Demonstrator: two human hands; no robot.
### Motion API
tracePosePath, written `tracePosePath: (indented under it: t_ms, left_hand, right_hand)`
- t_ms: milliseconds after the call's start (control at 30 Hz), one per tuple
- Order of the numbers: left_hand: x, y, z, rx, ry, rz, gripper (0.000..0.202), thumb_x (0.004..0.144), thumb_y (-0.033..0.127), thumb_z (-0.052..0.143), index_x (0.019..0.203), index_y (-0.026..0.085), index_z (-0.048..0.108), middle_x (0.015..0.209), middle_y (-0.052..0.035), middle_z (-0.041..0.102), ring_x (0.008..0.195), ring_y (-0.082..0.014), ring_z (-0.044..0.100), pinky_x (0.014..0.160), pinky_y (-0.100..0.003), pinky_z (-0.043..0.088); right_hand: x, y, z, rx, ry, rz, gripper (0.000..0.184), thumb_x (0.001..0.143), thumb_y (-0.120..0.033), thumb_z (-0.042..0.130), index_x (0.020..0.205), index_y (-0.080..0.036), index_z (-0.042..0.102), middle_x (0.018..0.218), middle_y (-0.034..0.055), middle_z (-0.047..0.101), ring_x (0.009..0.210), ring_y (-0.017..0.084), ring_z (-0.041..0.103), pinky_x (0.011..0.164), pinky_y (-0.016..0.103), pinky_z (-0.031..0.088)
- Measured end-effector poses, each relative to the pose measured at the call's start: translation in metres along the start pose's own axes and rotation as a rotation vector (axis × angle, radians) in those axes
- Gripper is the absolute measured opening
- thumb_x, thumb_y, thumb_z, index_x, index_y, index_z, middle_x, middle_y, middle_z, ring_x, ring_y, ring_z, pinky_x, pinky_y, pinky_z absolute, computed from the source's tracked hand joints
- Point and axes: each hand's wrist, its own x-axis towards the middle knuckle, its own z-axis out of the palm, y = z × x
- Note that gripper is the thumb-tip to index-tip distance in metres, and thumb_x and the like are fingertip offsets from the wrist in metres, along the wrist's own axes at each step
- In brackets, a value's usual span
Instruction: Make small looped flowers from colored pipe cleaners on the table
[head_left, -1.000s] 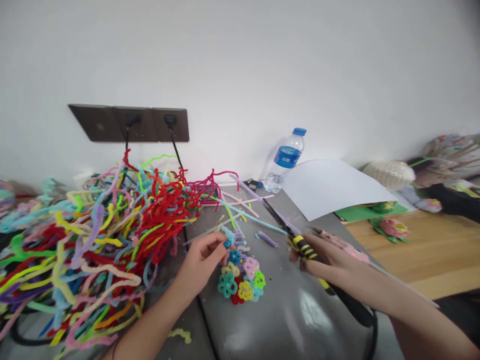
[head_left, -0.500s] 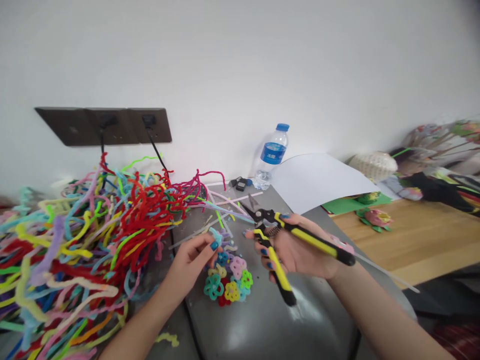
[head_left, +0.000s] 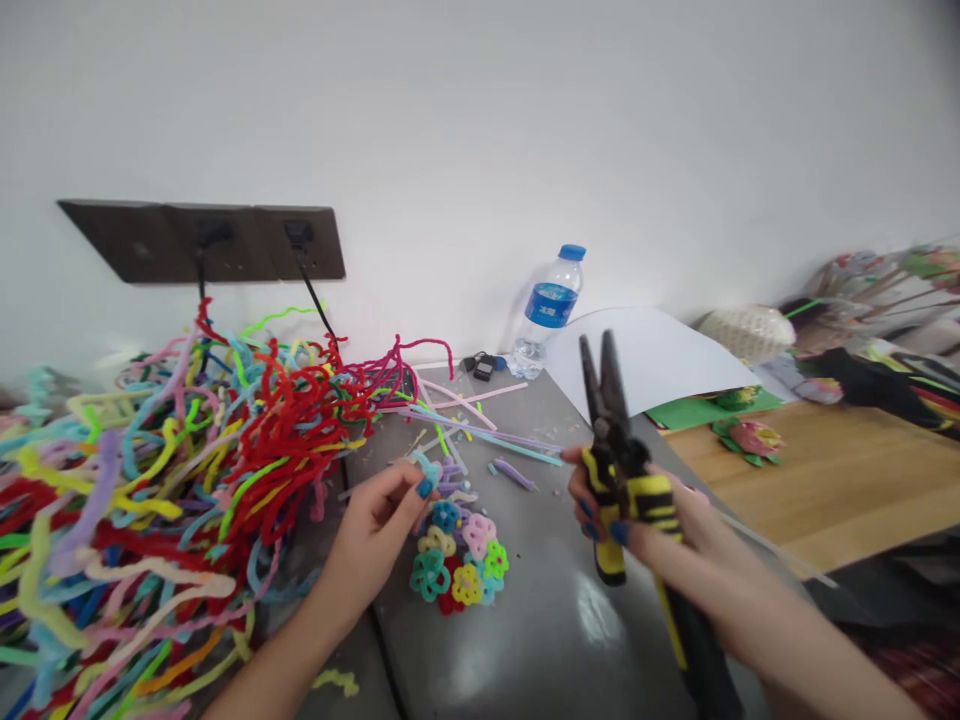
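Between the thumb and fingers of my left hand (head_left: pixel 386 515) is a short light-blue pipe cleaner piece (head_left: pixel 427 466). My right hand (head_left: pixel 667 535) is wrapped round yellow-and-black pruning shears (head_left: pixel 616 430), whose blades point up and away, slightly apart. A cluster of small pipe cleaner flowers (head_left: pixel 466 584) in teal, yellow, pink, green and red lies on the grey table just right of my left hand. Beyond the cluster are a loose purple pipe cleaner piece (head_left: pixel 514 474) and several long straight pipe cleaners (head_left: pixel 495 438).
A big tangle of coloured pipe cleaners (head_left: pixel 180 500) covers the left side. A water bottle (head_left: pixel 551 310) stands by the wall beside a white paper sheet (head_left: pixel 652 360). A pink flower (head_left: pixel 757 440) rests on the wooden surface (head_left: pixel 862 480) at right. Black cables run from the wall sockets (head_left: pixel 225 243).
My right hand has moved right and turned the shears upright, their handles closer together. Long pipe cleaners and a purple piece now show where the shears were. My left hand barely moved.
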Motion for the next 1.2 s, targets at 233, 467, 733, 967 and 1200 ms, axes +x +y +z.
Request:
tracePosePath:
  t_ms: [233,467,733,967,1200]
  left_hand:
    - [-0.002,0.02,0.034,-0.085,-0.1,-0.041,0.042,0.089,0.053,0.059,0.068,0.019,0.048,0.064,0.0037,0.042,0.059,-0.0107,0.039,0.055,-0.021,0.034]
    - [0.007,0.027,0.059,-0.123,-0.136,-0.034,0.04,0.089,0.05,0.058,0.067,0.02,0.045,0.06,0.0057,0.038,0.054,-0.0095,0.034,0.05,-0.022,0.03]
    - [0.008,0.022,0.073,-0.133,-0.113,-0.061,0.04,0.088,0.047,0.059,0.063,0.021,0.041,0.055,0.0067,0.036,0.05,-0.0085,0.033,0.048,-0.021,0.028]
    - [0.008,0.023,0.072,-0.111,-0.093,-0.042,0.035,0.085,0.039,0.06,0.062,0.02,0.042,0.056,0.0072,0.033,0.049,-0.0075,0.028,0.045,-0.02,0.025]
    - [0.008,0.024,0.07,-0.098,-0.095,-0.062,0.032,0.083,0.036,0.058,0.062,0.02,0.04,0.057,0.0073,0.032,0.05,-0.0076,0.028,0.046,-0.019,0.027]
  right_hand:
    - [-0.042,0.041,0.041,0.134,-0.162,0.113,0.037,0.076,-0.04,0.062,0.108,-0.023,0.062,0.09,0.0052,0.063,0.084,0.024,0.06,0.074,0.031,0.051]
    - [-0.051,0.05,0.044,0.192,-0.249,0.118,0.026,0.074,-0.037,0.065,0.098,-0.026,0.064,0.087,0.0057,0.062,0.075,0.023,0.058,0.067,0.031,0.053]
    - [-0.048,0.059,0.038,0.242,-0.313,0.151,0.032,0.077,-0.029,0.062,0.108,-0.026,0.061,0.093,0.0052,0.062,0.077,0.021,0.058,0.066,0.028,0.052]
    - [-0.046,0.046,0.038,0.278,-0.3,0.196,0.037,0.071,-0.027,0.062,0.108,-0.023,0.06,0.088,0.0022,0.056,0.08,0.02,0.053,0.071,0.027,0.048]
    - [-0.049,0.039,0.035,0.143,-0.286,0.184,0.036,0.073,-0.029,0.059,0.109,-0.021,0.061,0.086,0.0035,0.058,0.078,0.02,0.054,0.071,0.026,0.048]
